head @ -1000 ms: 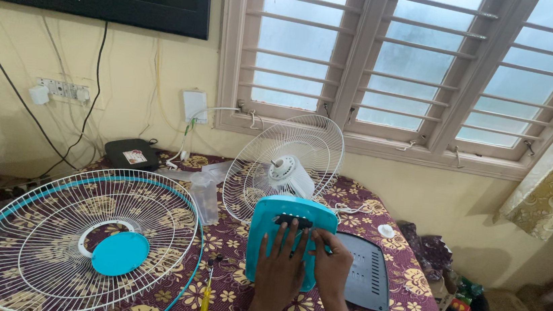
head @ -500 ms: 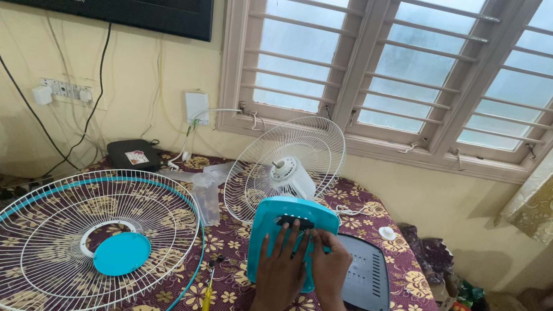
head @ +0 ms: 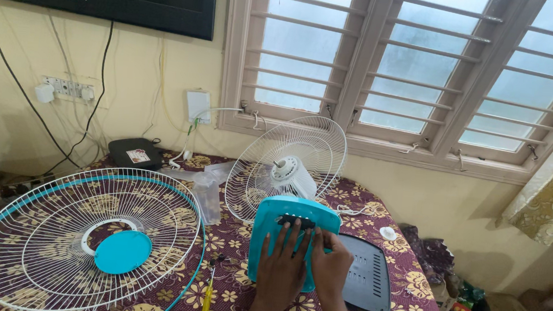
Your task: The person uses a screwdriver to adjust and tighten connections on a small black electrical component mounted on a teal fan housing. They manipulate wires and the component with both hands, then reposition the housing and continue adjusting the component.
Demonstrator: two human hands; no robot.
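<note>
Both hands are pressing flat on the teal fan base (head: 293, 225), which is standing tilted on the floral tablecloth (head: 380, 206) beside a dark panel (head: 363, 272). The left hand (head: 281, 271) is lying spread open against it, fingers stretched upward; the right hand (head: 331, 265) is gripping its right edge. A wire fan guard (head: 79, 238) is lying to the left, with a yellow screwdriver (head: 208, 298) beside it.

**Single head view, facing wall and window**

One camera, worn on the head, looks forward and slightly down across the table (head: 404, 303) toward the window (head: 407, 66). Hands sit close at bottom centre; the wall stays farther off. No second view, so nothing overlaps.
</note>
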